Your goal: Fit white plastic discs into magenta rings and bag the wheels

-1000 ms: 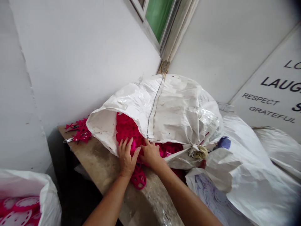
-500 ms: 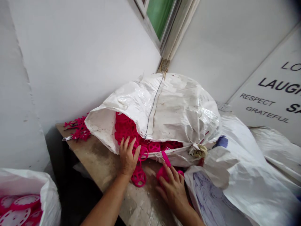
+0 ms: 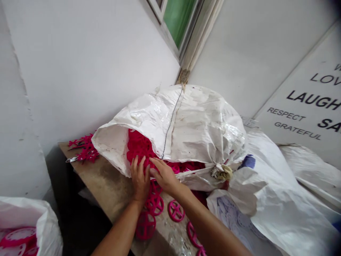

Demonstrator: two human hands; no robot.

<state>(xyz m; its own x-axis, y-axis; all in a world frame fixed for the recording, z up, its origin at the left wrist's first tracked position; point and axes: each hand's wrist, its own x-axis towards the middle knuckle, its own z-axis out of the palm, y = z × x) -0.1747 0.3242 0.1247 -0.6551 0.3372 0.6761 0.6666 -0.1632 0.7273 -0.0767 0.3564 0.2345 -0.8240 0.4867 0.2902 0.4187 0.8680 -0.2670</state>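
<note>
A large white woven sack lies on its side, its mouth gaping towards the left and front. Bright pink plastic cut-out pieces fill the opening. My left hand rests on those pieces at the sack's lower lip, fingers stretched and apart. Close beside it, my right hand reaches in from the right with extended fingers touching the pieces; some fingertips are hard to make out. Below the hands, pink wheel-shaped pieces spill onto the table. Another pink wheel lies apart, near my right forearm.
Pink star-like pieces sit at the table's left corner. At lower left stands a white sack of pink discs. On the right, an open bag holds pale lilac pieces, beside more white sacks. Walls meet behind.
My right hand has moved left from the pink pieces on the table to the sack's mouth beside my left hand. More pink wheels now show on the table. The view has shifted slightly.
</note>
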